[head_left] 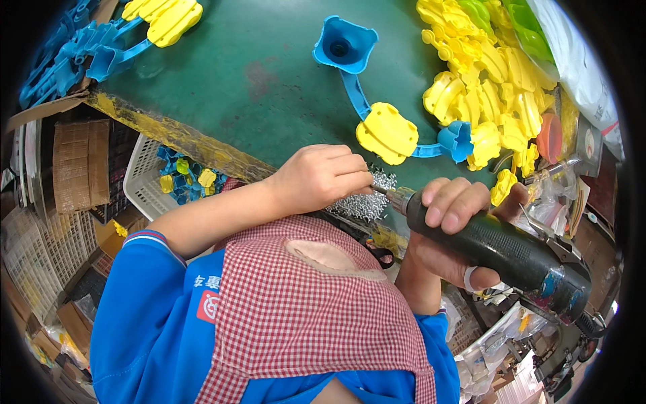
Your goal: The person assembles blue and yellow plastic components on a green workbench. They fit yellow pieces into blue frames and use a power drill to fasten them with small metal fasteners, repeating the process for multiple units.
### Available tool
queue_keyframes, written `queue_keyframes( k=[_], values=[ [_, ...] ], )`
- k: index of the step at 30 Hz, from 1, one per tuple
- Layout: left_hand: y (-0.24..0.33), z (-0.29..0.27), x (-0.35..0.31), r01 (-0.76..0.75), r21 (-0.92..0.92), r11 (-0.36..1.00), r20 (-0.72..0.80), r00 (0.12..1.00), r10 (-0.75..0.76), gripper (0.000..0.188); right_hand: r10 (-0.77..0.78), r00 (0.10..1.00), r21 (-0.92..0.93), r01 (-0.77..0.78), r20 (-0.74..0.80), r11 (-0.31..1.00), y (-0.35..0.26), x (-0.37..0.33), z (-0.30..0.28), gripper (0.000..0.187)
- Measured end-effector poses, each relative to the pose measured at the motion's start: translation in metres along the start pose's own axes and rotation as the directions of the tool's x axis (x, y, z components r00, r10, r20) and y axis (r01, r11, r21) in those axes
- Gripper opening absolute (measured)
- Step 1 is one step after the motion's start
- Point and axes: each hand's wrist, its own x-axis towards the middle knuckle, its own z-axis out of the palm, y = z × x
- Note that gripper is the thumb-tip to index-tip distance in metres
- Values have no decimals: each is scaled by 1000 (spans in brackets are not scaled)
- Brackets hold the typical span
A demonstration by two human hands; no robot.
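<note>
My right hand is wrapped round a black electric screwdriver, its bit pointing left. At the tip of the bit, my left hand is closed in a pinch; whatever is between its fingertips is too small to make out. Just behind and below the bit lies a heap of small silver screws at the near table edge. Beyond my hands rests a plastic part: a yellow plate joined to two blue arms, one ending in a blue cup and the other in a smaller blue cup.
Loose yellow plastic pieces are piled at the right of the green table, beside a white bag. Blue parts and yellow plates lie far left. Below the table edge, a white basket holds blue and yellow parts.
</note>
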Motion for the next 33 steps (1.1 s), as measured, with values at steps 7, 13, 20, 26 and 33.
queue_keyframes(
  k=[7,13,20,26,33],
  values=[
    [6,-2,15,42,-145,989,-101,993,-57,21,-40,998,-5,40,-38,999,6,-1,-3,100],
    [-4,-6,9,108,-194,975,-48,992,-119,17,-87,996,30,87,9,996,-5,4,-6,93],
    [5,-8,17,-32,-37,999,22,999,33,22,-84,992,-91,75,-96,993,-7,-4,7,103],
    [-1,-9,16,-102,-57,993,28,994,103,23,-79,995,-56,76,-62,996,-9,-4,4,101],
    [-1,-12,21,-10,-137,990,53,998,17,23,-86,995,-33,85,-57,996,-5,-3,3,100]
  ],
)
